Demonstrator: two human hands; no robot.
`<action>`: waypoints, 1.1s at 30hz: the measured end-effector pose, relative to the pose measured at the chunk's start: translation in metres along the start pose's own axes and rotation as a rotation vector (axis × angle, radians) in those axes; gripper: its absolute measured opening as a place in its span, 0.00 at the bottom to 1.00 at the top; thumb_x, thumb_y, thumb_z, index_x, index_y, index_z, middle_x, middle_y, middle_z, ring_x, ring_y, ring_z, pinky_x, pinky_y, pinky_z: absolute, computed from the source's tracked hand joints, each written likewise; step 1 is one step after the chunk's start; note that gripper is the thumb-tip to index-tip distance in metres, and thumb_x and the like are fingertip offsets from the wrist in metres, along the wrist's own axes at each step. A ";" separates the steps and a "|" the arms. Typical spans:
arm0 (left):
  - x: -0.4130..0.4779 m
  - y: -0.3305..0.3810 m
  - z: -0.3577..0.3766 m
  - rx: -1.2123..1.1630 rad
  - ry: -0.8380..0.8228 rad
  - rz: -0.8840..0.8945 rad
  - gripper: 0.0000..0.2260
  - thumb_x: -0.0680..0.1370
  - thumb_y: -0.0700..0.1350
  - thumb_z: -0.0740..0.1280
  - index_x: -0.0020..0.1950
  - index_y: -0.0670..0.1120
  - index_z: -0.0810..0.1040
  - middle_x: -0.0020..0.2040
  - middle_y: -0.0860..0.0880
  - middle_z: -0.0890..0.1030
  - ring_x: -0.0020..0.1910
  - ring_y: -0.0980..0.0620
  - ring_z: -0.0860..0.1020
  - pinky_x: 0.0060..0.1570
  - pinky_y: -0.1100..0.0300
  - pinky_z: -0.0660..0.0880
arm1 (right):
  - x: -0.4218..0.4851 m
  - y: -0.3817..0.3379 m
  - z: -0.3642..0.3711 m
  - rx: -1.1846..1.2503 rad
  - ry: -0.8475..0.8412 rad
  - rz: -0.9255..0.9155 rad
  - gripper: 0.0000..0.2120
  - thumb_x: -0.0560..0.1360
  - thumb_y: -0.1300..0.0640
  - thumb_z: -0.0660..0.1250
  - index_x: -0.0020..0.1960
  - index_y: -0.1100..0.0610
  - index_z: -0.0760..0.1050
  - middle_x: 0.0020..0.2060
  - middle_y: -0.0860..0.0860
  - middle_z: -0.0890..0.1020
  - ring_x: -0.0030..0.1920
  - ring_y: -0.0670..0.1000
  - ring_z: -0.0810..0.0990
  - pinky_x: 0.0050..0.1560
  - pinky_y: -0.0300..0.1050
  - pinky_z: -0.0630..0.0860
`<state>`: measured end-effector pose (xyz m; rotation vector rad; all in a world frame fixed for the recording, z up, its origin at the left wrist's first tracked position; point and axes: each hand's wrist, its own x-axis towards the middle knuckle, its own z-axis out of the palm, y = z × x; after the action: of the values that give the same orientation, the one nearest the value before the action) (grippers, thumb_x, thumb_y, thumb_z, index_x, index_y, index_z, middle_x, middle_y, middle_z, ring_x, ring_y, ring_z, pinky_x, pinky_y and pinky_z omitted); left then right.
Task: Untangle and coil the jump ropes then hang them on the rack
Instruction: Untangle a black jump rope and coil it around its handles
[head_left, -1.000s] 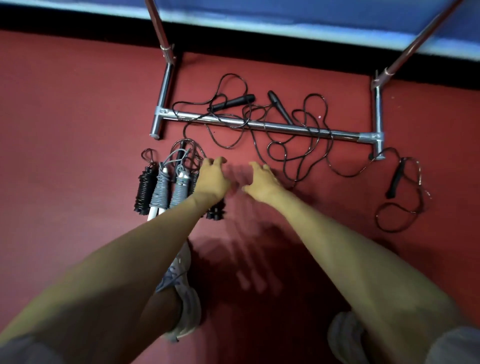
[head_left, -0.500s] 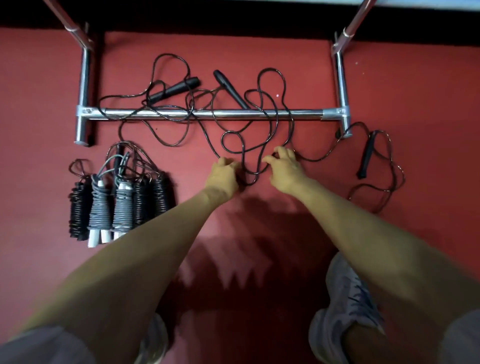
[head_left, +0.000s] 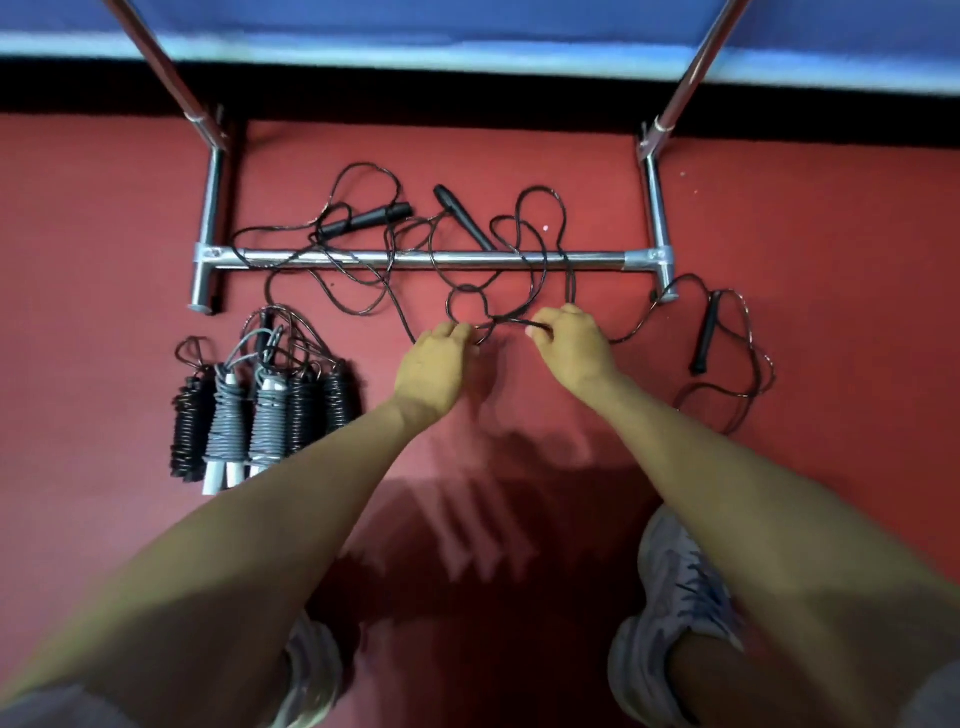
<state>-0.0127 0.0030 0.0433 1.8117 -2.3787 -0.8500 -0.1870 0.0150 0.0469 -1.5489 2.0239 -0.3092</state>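
Observation:
A tangle of thin black jump rope (head_left: 540, 244) sprawls over the red floor and across the chrome rack's bottom bar (head_left: 322, 258). Its black handles lie behind the bar (head_left: 363, 219) (head_left: 465, 218) and at the right (head_left: 705, 340). My left hand (head_left: 434, 371) grips the cord near the front of the tangle, fingers curled. My right hand (head_left: 571, 345) pinches a strand of the same cord just to the right. Several coiled ropes (head_left: 260, 415), black and grey, lie side by side on the floor at the left.
The rack's two chrome uprights (head_left: 210, 208) (head_left: 655, 208) rise toward a blue mat edge (head_left: 467, 47) at the back. My two grey shoes (head_left: 680, 618) (head_left: 311, 675) stand on the red floor at the bottom.
Both hands left the coiled bundle and moved right to the loose tangle. They now hold its cord, the right hand drawn slightly apart from the left.

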 end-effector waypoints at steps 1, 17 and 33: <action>-0.005 0.007 -0.013 -0.035 0.031 0.000 0.10 0.81 0.43 0.60 0.60 0.42 0.76 0.55 0.41 0.76 0.57 0.39 0.73 0.51 0.51 0.69 | -0.004 -0.009 -0.012 0.018 0.011 -0.010 0.10 0.79 0.57 0.63 0.55 0.61 0.80 0.50 0.63 0.78 0.53 0.62 0.77 0.53 0.49 0.71; -0.110 0.105 -0.205 -0.368 0.189 0.108 0.28 0.73 0.41 0.73 0.71 0.43 0.69 0.66 0.41 0.70 0.64 0.44 0.71 0.64 0.61 0.64 | -0.128 -0.150 -0.229 0.191 0.197 -0.324 0.07 0.78 0.55 0.65 0.48 0.56 0.80 0.37 0.51 0.81 0.40 0.51 0.78 0.43 0.44 0.69; -0.130 0.123 -0.234 -0.676 0.337 0.110 0.30 0.73 0.42 0.74 0.65 0.40 0.58 0.39 0.46 0.78 0.35 0.49 0.79 0.42 0.54 0.77 | -0.155 -0.182 -0.260 0.917 -0.051 -0.381 0.08 0.82 0.61 0.60 0.48 0.59 0.77 0.37 0.53 0.80 0.32 0.45 0.77 0.37 0.35 0.76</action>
<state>0.0007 0.0482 0.3341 1.3986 -1.6810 -1.0614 -0.1600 0.0654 0.3953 -1.2687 1.2112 -1.1401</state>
